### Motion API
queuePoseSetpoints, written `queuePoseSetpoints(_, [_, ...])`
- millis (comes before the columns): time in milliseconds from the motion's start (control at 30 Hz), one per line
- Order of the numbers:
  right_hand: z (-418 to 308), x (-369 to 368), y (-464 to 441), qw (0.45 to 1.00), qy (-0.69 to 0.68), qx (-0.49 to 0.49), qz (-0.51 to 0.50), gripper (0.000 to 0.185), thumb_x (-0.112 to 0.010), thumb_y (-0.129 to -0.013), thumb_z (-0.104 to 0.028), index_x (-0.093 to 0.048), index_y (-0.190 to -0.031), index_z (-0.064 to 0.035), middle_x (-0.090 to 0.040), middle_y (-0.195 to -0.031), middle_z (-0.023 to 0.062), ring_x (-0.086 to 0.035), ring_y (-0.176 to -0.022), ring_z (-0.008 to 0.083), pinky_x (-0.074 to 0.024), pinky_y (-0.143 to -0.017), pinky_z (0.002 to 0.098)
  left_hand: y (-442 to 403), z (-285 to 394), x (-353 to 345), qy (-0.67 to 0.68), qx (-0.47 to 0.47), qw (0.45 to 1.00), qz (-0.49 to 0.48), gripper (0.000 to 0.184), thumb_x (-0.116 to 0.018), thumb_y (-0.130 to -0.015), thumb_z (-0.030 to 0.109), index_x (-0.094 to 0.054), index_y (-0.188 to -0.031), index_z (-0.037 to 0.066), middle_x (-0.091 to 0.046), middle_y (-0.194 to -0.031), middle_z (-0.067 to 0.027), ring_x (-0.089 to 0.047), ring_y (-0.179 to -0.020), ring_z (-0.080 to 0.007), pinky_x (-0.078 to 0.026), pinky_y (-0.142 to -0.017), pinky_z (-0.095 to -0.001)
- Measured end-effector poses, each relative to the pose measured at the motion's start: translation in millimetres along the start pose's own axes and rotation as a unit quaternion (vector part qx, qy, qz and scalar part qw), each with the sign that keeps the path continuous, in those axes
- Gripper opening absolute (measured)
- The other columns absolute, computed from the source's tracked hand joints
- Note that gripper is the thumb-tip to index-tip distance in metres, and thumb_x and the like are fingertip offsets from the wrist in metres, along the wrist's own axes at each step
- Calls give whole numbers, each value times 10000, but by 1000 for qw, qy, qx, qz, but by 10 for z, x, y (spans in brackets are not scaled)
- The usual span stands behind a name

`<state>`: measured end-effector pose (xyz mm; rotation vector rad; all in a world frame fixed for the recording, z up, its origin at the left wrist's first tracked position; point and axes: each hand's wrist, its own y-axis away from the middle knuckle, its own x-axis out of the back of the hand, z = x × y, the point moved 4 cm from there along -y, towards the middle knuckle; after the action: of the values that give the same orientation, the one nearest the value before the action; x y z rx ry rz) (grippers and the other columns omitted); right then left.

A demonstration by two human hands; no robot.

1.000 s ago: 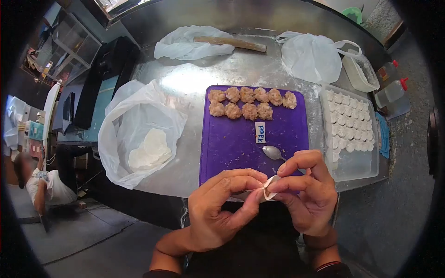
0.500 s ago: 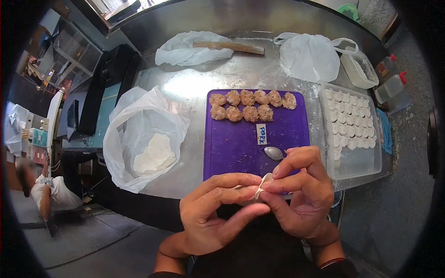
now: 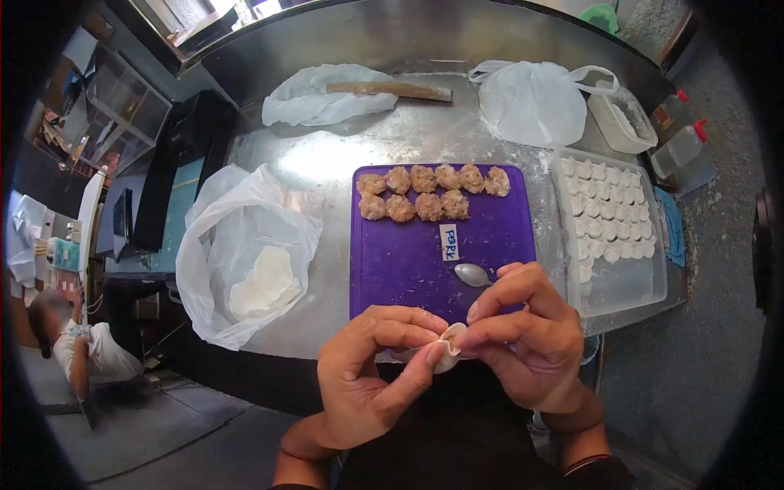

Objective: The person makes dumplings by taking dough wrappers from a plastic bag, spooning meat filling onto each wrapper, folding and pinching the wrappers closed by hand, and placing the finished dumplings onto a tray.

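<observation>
A small white dough wrapper, partly folded, is pinched between my two hands in front of the near edge of a purple board. My left hand grips its left side with thumb and fingers. On its right side, the fingertips of my right hand are closed on the edge. Two rows of meat balls lie on the board, with a "PORK" label below them. A spoon rests near my right fingers, its handle hidden.
An open plastic bag holds white wrappers at left. Right stands a clear tray of white dumplings. Behind are a rolling stick, a tied bag, a flour container and bottles. A person is far left.
The wrapper has been turned and pinched differently; my left thumb has closed back onto it after lifting off. The whole view has shifted slightly.
</observation>
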<state>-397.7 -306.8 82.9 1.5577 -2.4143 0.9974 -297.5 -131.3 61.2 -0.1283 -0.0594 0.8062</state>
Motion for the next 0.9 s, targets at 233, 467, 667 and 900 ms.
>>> queuePoseSetpoints(233, [-15,-3,60,999,-44,10,15,247,-966,-786,-74,-836,-967,-180,-728,-1013,-7,-666,-924,200,-518,-938,445,35,14,1,-19,-39,999,-12,121,-823,-945,-65,-761,-1040,-24,-770,-1171,-202,-766,-1028,-216,-638,-860,-316])
queuePoseSetpoints(467, [-162,55,62,999,-34,29,-4,250,-982,-771,-77,-823,-940,-171,-726,-1017,4,-671,-935,200,-525,-935,446,112,153,5,-49,-109,991,-57,250,-878,-871,-93,-807,-1100,-20,-748,-1221,-211,-776,-1136,-291,-661,-976,-374])
queuePoseSetpoints(667, [-24,63,-41,987,-147,-10,-62,230,-967,-814,-124,-840,-1005,-108,-728,-1012,49,-683,-911,212,-537,-807,351,153,115,-56,-9,-133,991,-19,256,-877,-873,-86,-799,-1102,-3,-663,-1259,-170,-770,-1126,-275,-658,-957,-357])
queuePoseSetpoints(900, [5,15,-39,984,-151,-15,-93,228,-953,-826,-133,-839,-1018,-88,-715,-1000,63,-684,-919,229,-533,-827,360,124,126,-20,-49,-70,996,-34,139,-864,-927,49,-747,-995,19,-610,-1242,-152,-734,-1122,-274,-586,-986,-379])
